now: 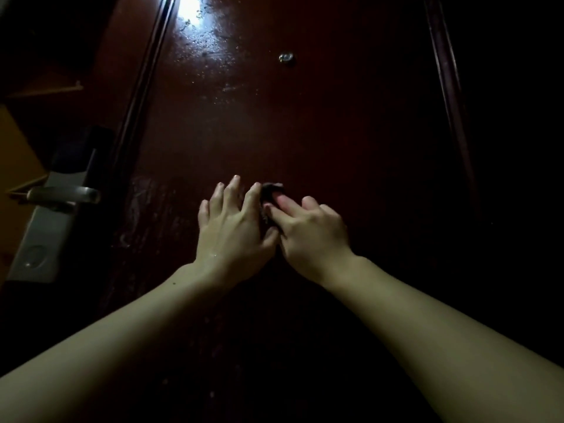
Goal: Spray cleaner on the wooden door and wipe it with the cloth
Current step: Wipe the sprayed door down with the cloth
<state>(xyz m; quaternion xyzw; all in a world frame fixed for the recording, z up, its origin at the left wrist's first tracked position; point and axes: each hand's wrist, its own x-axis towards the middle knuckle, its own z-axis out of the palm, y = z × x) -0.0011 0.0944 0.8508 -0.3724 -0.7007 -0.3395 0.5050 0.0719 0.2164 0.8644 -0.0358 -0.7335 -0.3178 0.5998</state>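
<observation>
The dark reddish-brown wooden door (305, 123) fills the view, wet and glossy with droplets near its top. A small dark cloth (270, 190) lies against the door at mid-height, mostly hidden between my hands. My left hand (233, 221) lies with spread, straight fingers on the door, its index finger touching the cloth's left edge. My right hand (308, 230) presses the cloth against the door with its fingers extended. No spray bottle is in view.
A silver lever handle (65, 195) on a metal lock plate (45, 239) sits at the door's left edge. A small peephole (286, 58) is high on the door. The door frame (451, 102) runs down the right. The surroundings are very dark.
</observation>
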